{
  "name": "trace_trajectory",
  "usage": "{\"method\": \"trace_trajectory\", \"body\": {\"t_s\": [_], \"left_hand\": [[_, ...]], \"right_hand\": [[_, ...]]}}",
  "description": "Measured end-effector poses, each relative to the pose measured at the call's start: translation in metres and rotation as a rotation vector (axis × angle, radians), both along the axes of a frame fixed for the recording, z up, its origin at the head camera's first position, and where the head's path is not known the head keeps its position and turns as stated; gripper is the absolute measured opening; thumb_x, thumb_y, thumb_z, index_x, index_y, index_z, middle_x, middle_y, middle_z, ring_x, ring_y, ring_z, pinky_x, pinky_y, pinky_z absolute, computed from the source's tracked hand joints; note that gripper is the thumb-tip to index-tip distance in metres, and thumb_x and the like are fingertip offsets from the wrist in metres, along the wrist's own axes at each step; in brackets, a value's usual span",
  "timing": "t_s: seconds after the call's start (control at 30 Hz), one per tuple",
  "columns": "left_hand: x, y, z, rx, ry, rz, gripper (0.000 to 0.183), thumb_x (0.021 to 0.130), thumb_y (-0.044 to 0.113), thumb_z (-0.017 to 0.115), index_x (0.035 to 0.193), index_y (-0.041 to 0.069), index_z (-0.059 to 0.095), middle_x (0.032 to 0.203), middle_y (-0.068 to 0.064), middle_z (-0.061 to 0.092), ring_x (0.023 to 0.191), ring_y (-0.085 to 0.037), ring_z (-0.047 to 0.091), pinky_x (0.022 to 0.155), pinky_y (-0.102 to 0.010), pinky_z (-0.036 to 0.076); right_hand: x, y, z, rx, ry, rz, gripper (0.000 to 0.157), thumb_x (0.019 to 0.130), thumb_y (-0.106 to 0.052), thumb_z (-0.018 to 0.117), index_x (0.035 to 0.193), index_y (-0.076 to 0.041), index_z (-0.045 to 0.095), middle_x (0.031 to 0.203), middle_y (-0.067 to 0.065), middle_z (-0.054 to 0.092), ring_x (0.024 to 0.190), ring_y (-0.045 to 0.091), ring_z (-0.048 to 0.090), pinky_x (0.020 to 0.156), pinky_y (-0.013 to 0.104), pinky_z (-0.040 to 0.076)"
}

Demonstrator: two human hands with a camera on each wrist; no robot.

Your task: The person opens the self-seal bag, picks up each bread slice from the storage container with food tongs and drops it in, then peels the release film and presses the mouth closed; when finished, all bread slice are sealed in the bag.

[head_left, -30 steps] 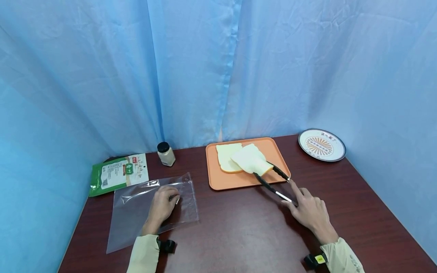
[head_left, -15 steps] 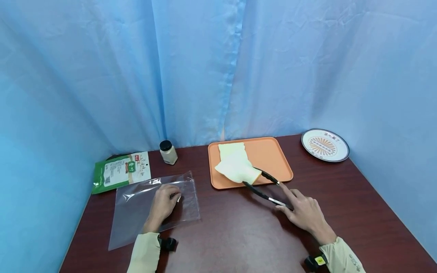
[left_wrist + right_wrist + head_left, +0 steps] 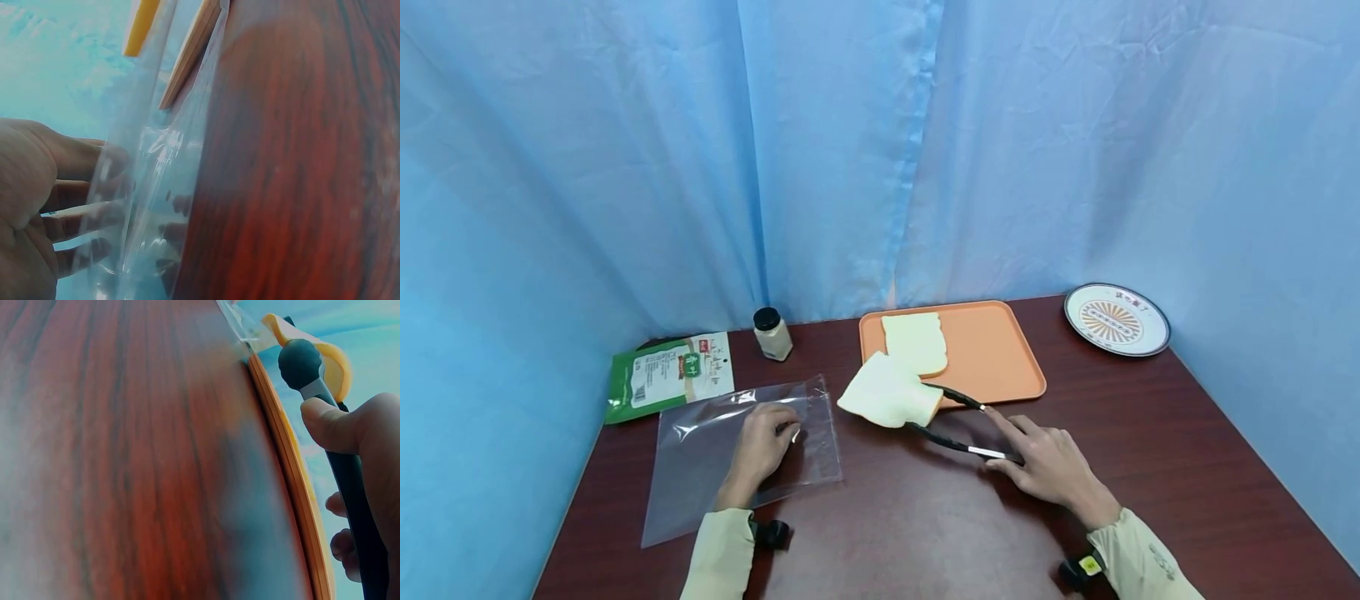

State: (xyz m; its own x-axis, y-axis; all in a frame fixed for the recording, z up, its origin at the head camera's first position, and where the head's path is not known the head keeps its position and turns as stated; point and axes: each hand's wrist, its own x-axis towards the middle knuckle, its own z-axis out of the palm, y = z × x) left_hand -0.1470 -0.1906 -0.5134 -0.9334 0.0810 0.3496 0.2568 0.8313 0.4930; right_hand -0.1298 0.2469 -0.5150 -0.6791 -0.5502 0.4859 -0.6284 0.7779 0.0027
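Observation:
My right hand (image 3: pixel 1051 462) grips black-handled tongs (image 3: pixel 951 442), thumb on one arm and fingers on the other. Between the tong tips a bread slice (image 3: pixel 886 392) bends, held over the front left corner of the orange tray (image 3: pixel 992 354). A second bread slice (image 3: pixel 916 342) lies flat on that tray. On the left, my left hand (image 3: pixel 763 442) pinches the film of a clear plastic bag (image 3: pixel 688 471) near its right end. Through the film (image 3: pixel 156 162) in the left wrist view, the fingertips show, with the bag's layers standing apart.
A green and white packet (image 3: pixel 670 375) lies behind the bag, overlapping its back edge. Beside it stands a small black-lidded jar (image 3: pixel 772 335). A patterned plate (image 3: pixel 1117 320) sits at the back right corner. Blue curtains (image 3: pixel 827 167) surround the dark wooden table (image 3: pixel 910 533).
The right hand has carried the bread slice in the tongs leftward and toward the front, off the second slice, which now shows more fully. The left hand stays at the bag.

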Motion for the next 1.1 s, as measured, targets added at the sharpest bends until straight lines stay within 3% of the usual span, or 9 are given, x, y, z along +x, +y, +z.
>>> {"method": "trace_trajectory", "body": {"t_s": [0.33, 0.87, 1.1], "left_hand": [[0.000, -0.001, 0.001, 0.012, 0.025, 0.000, 0.005, 0.080, 0.000, 0.079, 0.084, 0.004, 0.079, 0.091, -0.010, 0.076, 0.096, -0.030, 0.069, 0.088, -0.047, 0.057], [0.001, -0.005, 0.005, 0.080, 0.041, -0.017, 0.005, 0.080, -0.001, 0.079, 0.083, 0.002, 0.079, 0.094, -0.012, 0.076, 0.096, -0.031, 0.069, 0.088, -0.047, 0.057], [0.001, -0.005, 0.005, 0.107, 0.043, -0.021, 0.006, 0.079, -0.002, 0.080, 0.083, 0.002, 0.079, 0.094, -0.012, 0.076, 0.096, -0.030, 0.069, 0.088, -0.047, 0.057]], "right_hand": [[-0.005, -0.019, 0.000, 0.041, -0.018, 0.054, 0.081, 0.075, -0.054, 0.081, 0.143, -0.019, 0.056, 0.099, 0.001, 0.068, 0.048, 0.006, 0.050, 0.045, 0.025, 0.043], [-0.013, -0.035, 0.010, 0.119, -0.039, 0.118, 0.080, 0.078, -0.060, 0.076, 0.145, -0.021, 0.054, 0.104, 0.002, 0.070, 0.044, 0.007, 0.042, 0.044, 0.024, 0.035], [-0.017, -0.040, 0.011, 0.146, -0.053, 0.144, 0.078, 0.080, -0.059, 0.076, 0.145, -0.021, 0.054, 0.107, 0.002, 0.070, 0.047, 0.009, 0.044, 0.045, 0.025, 0.036]]}}
